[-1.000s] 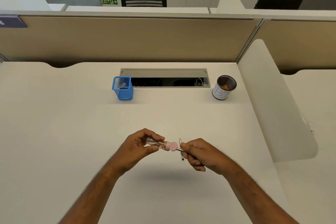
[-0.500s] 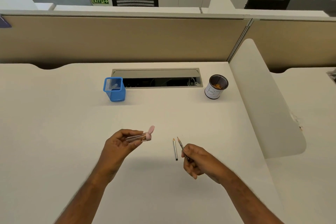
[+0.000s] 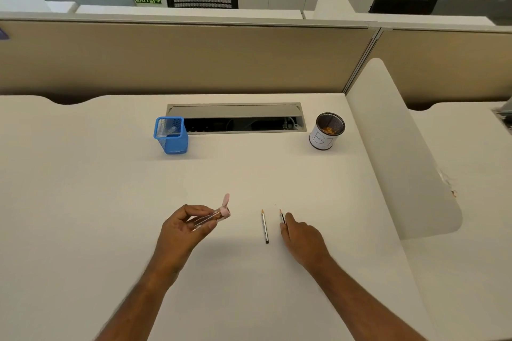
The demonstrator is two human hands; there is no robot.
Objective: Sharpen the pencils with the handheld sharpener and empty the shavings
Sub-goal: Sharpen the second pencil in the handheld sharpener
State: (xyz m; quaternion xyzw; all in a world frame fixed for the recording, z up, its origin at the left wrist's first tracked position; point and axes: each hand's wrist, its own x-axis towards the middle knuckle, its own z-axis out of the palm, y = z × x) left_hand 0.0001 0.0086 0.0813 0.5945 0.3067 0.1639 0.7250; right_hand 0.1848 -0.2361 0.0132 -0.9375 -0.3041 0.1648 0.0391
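The left hand (image 3: 185,225) is gripping the handheld sharpener (image 3: 213,216) between thumb and fingers, holding it clear of the bench (image 3: 83,202). The pink cap (image 3: 226,200) is standing hinged open at the far end, and brown shavings are showing inside the clear body; this hold is probably keeping the shavings contained until they can be tipped out.

The right hand (image 3: 300,234) is resting low on the bench with its fingers loosely curled over pencil 2 (image 3: 282,216). Whether the fingers are pinching this pencil or merely lying on it cannot be told. Pencil 1 (image 3: 265,225) is lying free just left of it, roughly parallel, point facing far. Both are sitting near the person, between the 2 hands, within easy reach.

The cylindrical cup (image 3: 327,131) at far right is holding orange-brown shavings, so it is likely serving as the waste container. The blue mesh holder (image 3: 171,134) is standing at far left, probably for finished pencils.
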